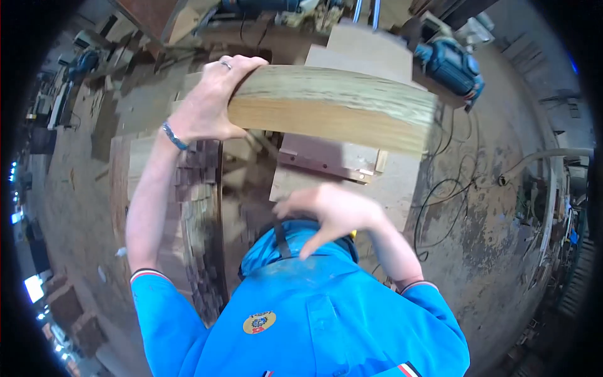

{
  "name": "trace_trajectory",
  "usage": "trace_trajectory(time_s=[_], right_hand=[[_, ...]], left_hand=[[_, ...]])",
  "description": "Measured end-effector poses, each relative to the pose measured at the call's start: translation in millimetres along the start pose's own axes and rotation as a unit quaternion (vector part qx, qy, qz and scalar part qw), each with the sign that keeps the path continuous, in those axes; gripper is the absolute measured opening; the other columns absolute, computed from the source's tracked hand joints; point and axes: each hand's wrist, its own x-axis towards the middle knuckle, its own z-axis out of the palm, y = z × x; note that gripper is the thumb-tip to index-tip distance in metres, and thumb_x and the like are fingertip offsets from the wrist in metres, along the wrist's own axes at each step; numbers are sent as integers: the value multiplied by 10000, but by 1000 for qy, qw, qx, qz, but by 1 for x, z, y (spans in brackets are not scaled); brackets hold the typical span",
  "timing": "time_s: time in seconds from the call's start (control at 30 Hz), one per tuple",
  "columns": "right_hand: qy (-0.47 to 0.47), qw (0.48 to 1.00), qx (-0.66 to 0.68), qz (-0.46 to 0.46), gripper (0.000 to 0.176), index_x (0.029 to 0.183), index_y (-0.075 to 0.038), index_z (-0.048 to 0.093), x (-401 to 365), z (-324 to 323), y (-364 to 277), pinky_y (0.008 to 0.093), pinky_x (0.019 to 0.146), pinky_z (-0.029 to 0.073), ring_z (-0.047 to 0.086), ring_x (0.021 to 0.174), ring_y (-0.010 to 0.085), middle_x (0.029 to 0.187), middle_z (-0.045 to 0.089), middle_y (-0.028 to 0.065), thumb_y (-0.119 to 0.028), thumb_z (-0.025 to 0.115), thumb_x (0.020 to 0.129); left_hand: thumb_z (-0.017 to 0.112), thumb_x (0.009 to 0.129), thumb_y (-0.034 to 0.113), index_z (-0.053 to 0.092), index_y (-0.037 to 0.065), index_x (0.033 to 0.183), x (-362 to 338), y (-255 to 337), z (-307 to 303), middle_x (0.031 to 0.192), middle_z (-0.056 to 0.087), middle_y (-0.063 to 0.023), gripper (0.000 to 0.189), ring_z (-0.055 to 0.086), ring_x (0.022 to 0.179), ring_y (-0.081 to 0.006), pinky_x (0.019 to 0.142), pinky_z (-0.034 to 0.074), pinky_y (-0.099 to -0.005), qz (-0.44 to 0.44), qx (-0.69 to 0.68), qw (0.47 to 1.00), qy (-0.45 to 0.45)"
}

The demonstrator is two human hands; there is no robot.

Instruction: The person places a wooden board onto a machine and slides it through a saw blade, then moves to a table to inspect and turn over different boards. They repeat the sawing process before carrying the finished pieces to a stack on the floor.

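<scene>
A thick wooden beam (333,103) with a rough greenish upper face and a smooth tan side is held up by its left end. My left hand (217,97) grips that end, fingers over the top and thumb below. My right hand (333,213), blurred by motion, is in front of my waist, apart from the beam, with its fingers spread and nothing visible in it. Beneath the beam, a board with a dark rail and holes (323,164) lies on a pale panel (392,188).
Stacked wood pieces (200,220) stand at my left. A blue power tool (449,66) sits at the upper right, near black cables (440,201) on the floor (490,251). More tools and offcuts lie along the top, and a hose (534,157) runs in from the right.
</scene>
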Motion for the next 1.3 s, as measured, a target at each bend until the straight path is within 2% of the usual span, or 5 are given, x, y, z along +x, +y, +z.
trace_trajectory(time_s=[0.33,0.63,0.73,0.87,1.3], right_hand=[[441,853,-273,57,602,1192,-14,571,66,-22,72,463,990,407,506,1135,343,1140,557,156,-415,775,792],[442,809,-353,162,520,1125,19,565,59,-21,106,438,924,401,507,1016,330,1046,533,166,-420,694,877],[432,813,-353,166,508,1133,13,564,56,-23,106,440,929,397,507,1024,331,1053,537,168,-426,666,898],[421,817,-357,169,524,1123,14,562,55,-21,109,440,954,385,505,1054,319,1049,544,163,-453,648,902],[331,819,-425,197,1112,1427,57,400,-14,-5,78,588,1187,214,331,1396,410,1440,400,243,-709,740,695]], left_hand=[[788,520,122,443,80,1439,4,-63,86,1343,525,-167,982,463,1308,-374,1150,313,-482,-73,-8,976,-207],[882,602,242,440,72,1488,-10,-42,78,1431,531,-180,1005,480,1355,-346,1159,327,-464,-101,28,977,-185],[821,790,402,424,25,1512,-54,-70,58,1477,508,-213,906,520,1334,-286,1113,392,-405,-382,-7,923,-52],[662,913,596,475,-80,1437,-100,-105,78,1355,592,-284,875,571,1288,-343,1084,433,-402,-511,-89,855,14],[523,985,562,681,-15,1232,-89,-82,109,1442,519,-265,648,525,1315,-389,1097,418,-464,-433,96,896,20]])
